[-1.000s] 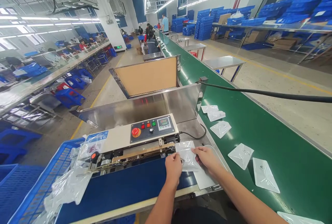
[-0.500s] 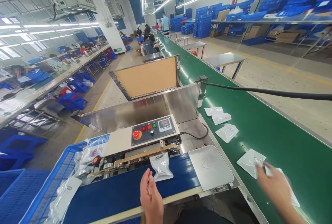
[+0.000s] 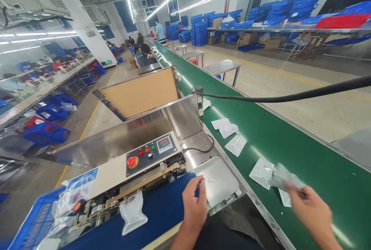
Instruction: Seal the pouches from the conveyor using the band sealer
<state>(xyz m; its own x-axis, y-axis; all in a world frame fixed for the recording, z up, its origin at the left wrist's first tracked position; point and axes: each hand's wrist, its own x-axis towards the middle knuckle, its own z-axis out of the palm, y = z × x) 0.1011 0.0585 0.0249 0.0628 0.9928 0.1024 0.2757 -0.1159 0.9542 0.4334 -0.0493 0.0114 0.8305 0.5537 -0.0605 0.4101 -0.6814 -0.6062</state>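
My right hand (image 3: 311,209) grips a white plastic pouch (image 3: 282,176), blurred by motion, just over the green conveyor belt (image 3: 327,157). Beside it, one flat pouch (image 3: 261,173) lies on the belt, and part of another pouch (image 3: 285,197) shows below the held one. My left hand (image 3: 195,199) is empty, fingers curved and thumb apart, above the blue belt (image 3: 162,207) by the metal plate (image 3: 217,180). On that blue belt, a puffed white pouch (image 3: 132,212) has its top edge in the band sealing machine (image 3: 145,184).
More pouches (image 3: 236,145) lie farther up the green belt. A control panel (image 3: 150,153) with a red knob tops the machine. At its left end stands a blue basket (image 3: 34,219) with filled pouches. A black cable (image 3: 284,97) crosses above the belt. Co-workers sit far ahead.
My right hand has lifted a pouch off the green belt. My left hand has moved right, towards the metal plate. The pouch in the sealer has travelled left. The view has turned right.
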